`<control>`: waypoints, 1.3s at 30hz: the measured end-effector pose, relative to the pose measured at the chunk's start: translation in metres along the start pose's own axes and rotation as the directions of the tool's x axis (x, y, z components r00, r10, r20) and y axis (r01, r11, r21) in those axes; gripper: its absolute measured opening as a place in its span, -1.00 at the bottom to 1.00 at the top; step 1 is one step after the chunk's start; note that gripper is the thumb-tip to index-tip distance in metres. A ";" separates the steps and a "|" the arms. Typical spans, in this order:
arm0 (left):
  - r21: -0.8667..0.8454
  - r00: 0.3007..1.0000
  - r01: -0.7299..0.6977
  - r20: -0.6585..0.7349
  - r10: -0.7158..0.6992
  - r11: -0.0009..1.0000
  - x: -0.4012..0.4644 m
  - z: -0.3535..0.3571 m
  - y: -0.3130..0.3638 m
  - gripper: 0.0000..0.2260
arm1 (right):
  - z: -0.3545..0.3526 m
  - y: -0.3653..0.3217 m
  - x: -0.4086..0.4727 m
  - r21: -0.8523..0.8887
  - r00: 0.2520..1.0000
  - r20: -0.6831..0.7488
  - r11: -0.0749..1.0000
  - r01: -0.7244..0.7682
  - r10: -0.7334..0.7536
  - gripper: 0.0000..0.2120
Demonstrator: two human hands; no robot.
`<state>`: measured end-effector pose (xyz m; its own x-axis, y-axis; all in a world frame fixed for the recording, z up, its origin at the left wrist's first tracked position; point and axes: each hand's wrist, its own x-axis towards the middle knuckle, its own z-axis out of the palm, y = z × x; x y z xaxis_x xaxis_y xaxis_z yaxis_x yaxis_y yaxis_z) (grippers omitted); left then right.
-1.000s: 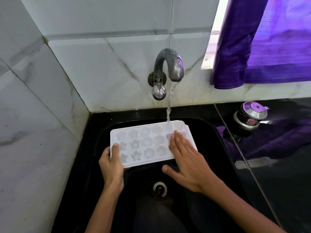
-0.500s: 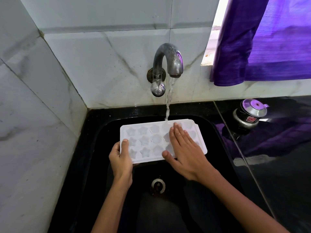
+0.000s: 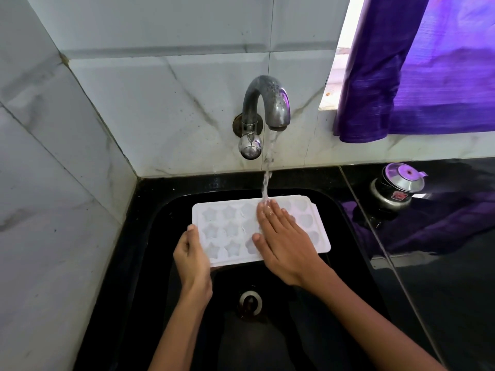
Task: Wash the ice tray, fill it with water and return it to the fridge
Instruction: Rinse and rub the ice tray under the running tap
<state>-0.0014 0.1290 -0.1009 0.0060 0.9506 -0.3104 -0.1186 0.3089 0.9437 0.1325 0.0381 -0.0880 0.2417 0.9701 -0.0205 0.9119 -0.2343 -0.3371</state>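
A white ice tray [image 3: 227, 223] with star and flower shaped cells is held level over the black sink [image 3: 166, 210]. My left hand [image 3: 191, 254] grips the tray's near left corner, thumb on top. My right hand [image 3: 284, 236] lies flat on the tray's middle, fingers spread, fingertips under the water. A steel tap [image 3: 267, 105] on the tiled wall runs a stream of water [image 3: 265, 183] onto my right fingertips and the tray's far edge.
The sink drain [image 3: 250, 303] lies below the tray. A steel pressure cooker [image 3: 396, 188] stands on the black counter [image 3: 442, 290] at right. A purple curtain [image 3: 417, 68] hangs over the window. Marble tile walls close in at the back and left.
The tray has shifted to the right under the tap with both hands. My right hand has slid toward the tray's far edge, so the water now lands on its fingertips.
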 end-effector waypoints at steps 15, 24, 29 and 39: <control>-0.045 0.990 0.121 0.079 -0.117 0.992 -0.011 0.014 -0.002 -0.75 | 0.002 0.006 0.008 -0.086 0.999 -0.032 0.996 -0.018 0.015 -0.33; -0.074 0.982 0.181 0.076 -0.175 0.981 -0.002 0.020 -0.005 -0.75 | 0.000 0.004 -0.013 -0.093 0.993 0.003 0.989 0.119 -0.120 -0.42; -0.045 0.969 0.192 0.164 -0.182 0.980 -0.012 0.030 -0.008 -0.75 | -0.005 0.004 0.008 -0.130 0.998 -0.011 0.989 0.066 -0.068 -0.37; -0.079 0.964 0.204 0.191 -0.186 0.976 -0.006 0.037 -0.004 -0.77 | -0.013 0.019 -0.005 -0.107 0.992 0.077 0.988 0.110 -0.102 -0.35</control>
<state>0.0353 0.1235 -0.0985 0.2173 0.8648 -0.4526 -0.1929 0.4926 0.8486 0.1526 0.0280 -0.0822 0.1212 0.9909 -0.0586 0.9632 -0.1317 -0.2343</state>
